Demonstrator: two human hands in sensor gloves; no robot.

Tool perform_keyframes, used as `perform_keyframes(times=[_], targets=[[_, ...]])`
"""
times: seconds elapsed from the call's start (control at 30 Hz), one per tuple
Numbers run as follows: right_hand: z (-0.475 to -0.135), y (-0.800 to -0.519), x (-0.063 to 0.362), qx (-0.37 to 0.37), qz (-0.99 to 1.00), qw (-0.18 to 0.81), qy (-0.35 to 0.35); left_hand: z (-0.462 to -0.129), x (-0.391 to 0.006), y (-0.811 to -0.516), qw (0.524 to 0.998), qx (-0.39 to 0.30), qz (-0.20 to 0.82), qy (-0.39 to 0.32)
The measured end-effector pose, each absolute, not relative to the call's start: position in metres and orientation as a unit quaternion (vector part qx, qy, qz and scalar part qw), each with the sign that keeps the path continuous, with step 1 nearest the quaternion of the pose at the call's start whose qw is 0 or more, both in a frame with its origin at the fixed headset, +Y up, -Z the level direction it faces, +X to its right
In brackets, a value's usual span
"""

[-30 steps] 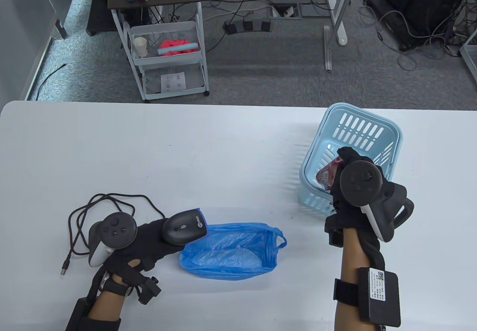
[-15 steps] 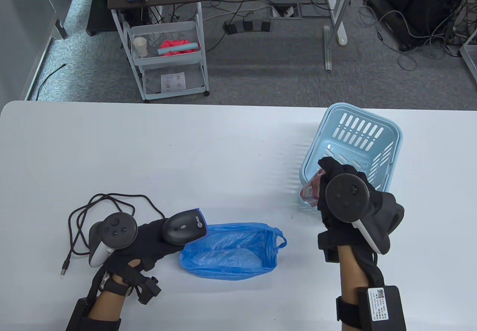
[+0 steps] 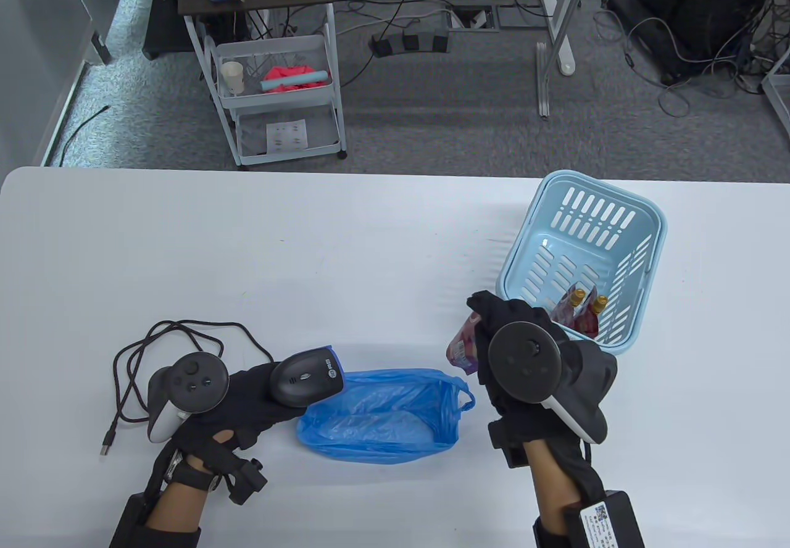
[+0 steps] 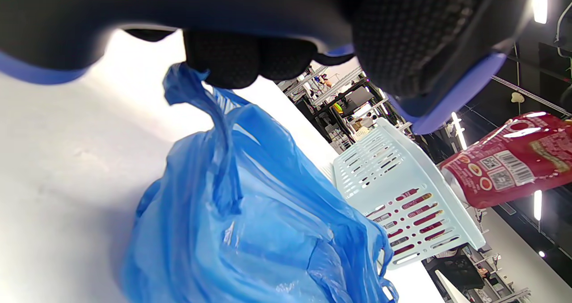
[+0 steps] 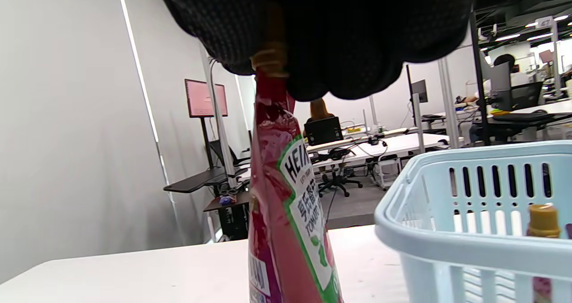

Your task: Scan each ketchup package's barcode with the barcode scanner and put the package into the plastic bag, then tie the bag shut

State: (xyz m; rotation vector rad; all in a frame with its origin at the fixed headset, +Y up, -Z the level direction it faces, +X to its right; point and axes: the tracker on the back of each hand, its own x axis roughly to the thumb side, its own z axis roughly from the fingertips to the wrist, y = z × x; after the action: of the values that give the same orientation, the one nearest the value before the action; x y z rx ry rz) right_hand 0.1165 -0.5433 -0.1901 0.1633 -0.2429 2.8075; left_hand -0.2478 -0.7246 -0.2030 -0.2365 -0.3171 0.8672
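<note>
My right hand (image 3: pixel 487 326) grips a red ketchup package (image 3: pixel 464 345) by its capped top, so it hangs down in the air just left of the light blue basket (image 3: pixel 642 215) and above the bag's right end. Its barcode side (image 4: pixel 509 169) shows in the left wrist view. My left hand (image 3: pixel 253 397) holds the black barcode scanner (image 3: pixel 305 378) at the left end of the blue plastic bag (image 3: pixel 382 415), which lies open on the table. Two more ketchup packages (image 3: pixel 580 313) stand in the basket.
The scanner's black cable (image 3: pixel 160 357) lies coiled on the table left of my left hand, ending in a USB plug (image 3: pixel 107 444). The basket (image 5: pixel 447 231) sits near the table's far right. Beyond the table's far edge stands a white trolley (image 3: pixel 278 97).
My right hand has lifted a ketchup package out of the basket and carried it left and toward me, near the bag. The left hand and scanner have stayed put.
</note>
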Motion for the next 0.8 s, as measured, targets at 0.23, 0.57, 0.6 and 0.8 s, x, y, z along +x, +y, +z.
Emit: perform_keyframes(times=[0.23,0.57,0.6,0.8], targets=[[-0.182,-0.559,0.101,0.092,0.981,0.156,-0.068,-0.203,-0.247,-0.725,0.889,-0.117,0.414,-0.155],[-0.18,-0.582,0.089,0.119,0.98,0.152,-0.04,-0.199,-0.236,-0.719,0.895,-0.116,0.391,-0.181],[-0.18,-0.584,0.087,0.125,0.98,0.153,-0.038,-0.198,-0.234,-0.717,0.896,-0.117,0.386,-0.188],[-0.178,-0.592,0.076,0.141,0.979,0.147,-0.027,-0.193,-0.22,-0.71,0.9,-0.115,0.361,-0.217]])
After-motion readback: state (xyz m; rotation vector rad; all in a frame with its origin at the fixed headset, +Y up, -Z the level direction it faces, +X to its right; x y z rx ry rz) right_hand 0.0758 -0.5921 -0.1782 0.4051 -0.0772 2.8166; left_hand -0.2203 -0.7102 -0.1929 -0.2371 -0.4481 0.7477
